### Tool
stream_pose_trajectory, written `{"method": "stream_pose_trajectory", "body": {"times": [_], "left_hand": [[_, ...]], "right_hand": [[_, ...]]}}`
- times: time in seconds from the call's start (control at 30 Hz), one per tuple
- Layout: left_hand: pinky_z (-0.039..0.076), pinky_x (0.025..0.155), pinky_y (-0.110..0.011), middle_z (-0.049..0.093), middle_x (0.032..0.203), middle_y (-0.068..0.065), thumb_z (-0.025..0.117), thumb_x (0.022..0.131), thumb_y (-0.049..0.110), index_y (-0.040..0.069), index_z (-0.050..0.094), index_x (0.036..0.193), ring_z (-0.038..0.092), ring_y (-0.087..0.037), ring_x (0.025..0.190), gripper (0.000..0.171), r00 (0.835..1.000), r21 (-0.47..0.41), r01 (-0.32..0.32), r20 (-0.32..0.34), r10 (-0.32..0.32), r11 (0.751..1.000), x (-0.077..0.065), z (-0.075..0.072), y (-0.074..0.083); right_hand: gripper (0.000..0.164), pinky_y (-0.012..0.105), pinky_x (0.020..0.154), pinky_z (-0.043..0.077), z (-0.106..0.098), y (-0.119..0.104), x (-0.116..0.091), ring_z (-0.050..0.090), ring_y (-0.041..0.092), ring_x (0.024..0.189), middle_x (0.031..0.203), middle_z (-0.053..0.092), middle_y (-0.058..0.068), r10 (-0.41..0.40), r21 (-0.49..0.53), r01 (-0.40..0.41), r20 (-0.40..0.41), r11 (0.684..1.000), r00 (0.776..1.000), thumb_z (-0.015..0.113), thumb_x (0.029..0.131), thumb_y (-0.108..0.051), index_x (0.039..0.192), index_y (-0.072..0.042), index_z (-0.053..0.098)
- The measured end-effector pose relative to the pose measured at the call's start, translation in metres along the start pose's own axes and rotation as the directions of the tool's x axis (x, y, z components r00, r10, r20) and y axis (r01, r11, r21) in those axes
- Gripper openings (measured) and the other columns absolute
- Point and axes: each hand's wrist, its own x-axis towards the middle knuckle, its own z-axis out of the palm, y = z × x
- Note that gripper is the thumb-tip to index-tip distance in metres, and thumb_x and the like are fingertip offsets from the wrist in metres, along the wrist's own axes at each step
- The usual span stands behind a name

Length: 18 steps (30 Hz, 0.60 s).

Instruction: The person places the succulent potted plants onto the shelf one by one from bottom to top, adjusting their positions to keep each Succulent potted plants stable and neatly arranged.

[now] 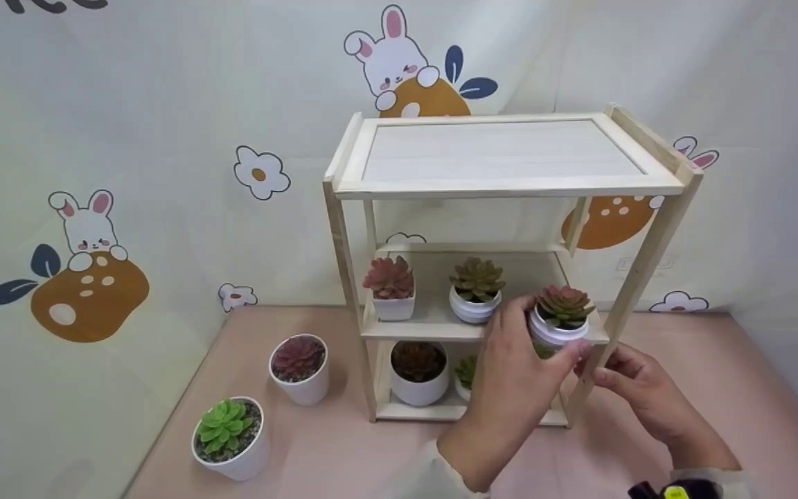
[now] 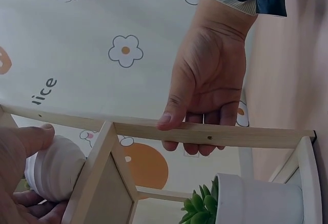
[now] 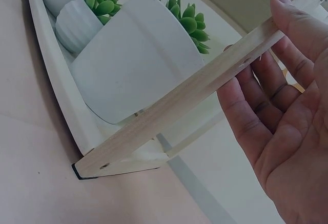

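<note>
My left hand point(image 1: 513, 371) holds a white ribbed pot point(image 1: 553, 335) with a red-green succulent point(image 1: 564, 305) at the right end of the middle shelf. In the left wrist view, fingers and thumb wrap round this pot point(image 2: 59, 166), which is right at the shelf edge. My right hand point(image 1: 652, 398) grips the front right post point(image 1: 648, 260) of a wooden rack point(image 1: 510, 186), low down. The right wrist view shows thumb and fingers on either side of that post point(image 3: 177, 103). Left of the held pot stand a green succulent point(image 1: 476, 279) and a pink succulent point(image 1: 389, 278), both potted.
On the lower shelf are a dark reddish succulent in a white pot point(image 1: 420, 388) and green ones, partly hidden by my left arm. Two more potted succulents, one dark red point(image 1: 299, 360) and one green point(image 1: 226, 426), stand on the pink table left of the rack. A printed cloth point(image 1: 163, 90) hangs behind.
</note>
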Motion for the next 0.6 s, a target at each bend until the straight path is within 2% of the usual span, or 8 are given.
{"method": "stream_pose_trajectory", "body": {"times": [0.13, 0.4, 0.6], "left_hand": [[0.048, 0.097, -0.031, 0.057, 0.120, 0.007, 0.077, 0.076, 0.050, 0.020, 0.052, 0.128, 0.053, -0.009, 0.113, 0.064, 1.000, 0.004, 0.026, 0.008, -0.026, 1.000, 0.0012, 0.0011, 0.0014], [0.042, 0.106, -0.033, 0.051, 0.133, 0.006, 0.068, 0.084, 0.050, 0.020, 0.048, 0.138, 0.048, -0.011, 0.124, 0.065, 0.999, 0.063, -0.022, 0.028, 0.020, 0.998, 0.0028, 0.0052, 0.0031], [0.040, 0.108, -0.034, 0.049, 0.137, 0.004, 0.065, 0.087, 0.050, 0.019, 0.045, 0.140, 0.046, -0.012, 0.128, 0.065, 0.999, 0.102, -0.020, 0.038, 0.016, 0.995, 0.0043, 0.0056, 0.0039]], "right_hand": [[0.035, 0.026, 0.093, 0.051, -0.0002, -0.0004, 0.0002, 0.064, 0.016, 0.108, 0.114, 0.067, 0.004, 0.011, 0.000, -0.011, -0.014, 1.000, 1.000, 0.052, 0.097, -0.003, 0.130, 0.009, 0.047], [0.030, 0.027, 0.090, 0.052, -0.0005, -0.0008, -0.0003, 0.064, 0.016, 0.101, 0.106, 0.067, 0.005, 0.002, -0.008, -0.002, -0.018, 1.000, 1.000, 0.052, 0.097, -0.002, 0.122, 0.014, 0.048], [0.030, 0.028, 0.090, 0.052, -0.0002, 0.0003, 0.0005, 0.063, 0.016, 0.100, 0.104, 0.066, 0.004, 0.010, -0.020, -0.010, -0.018, 1.000, 1.000, 0.053, 0.097, -0.003, 0.122, 0.012, 0.049]]}}
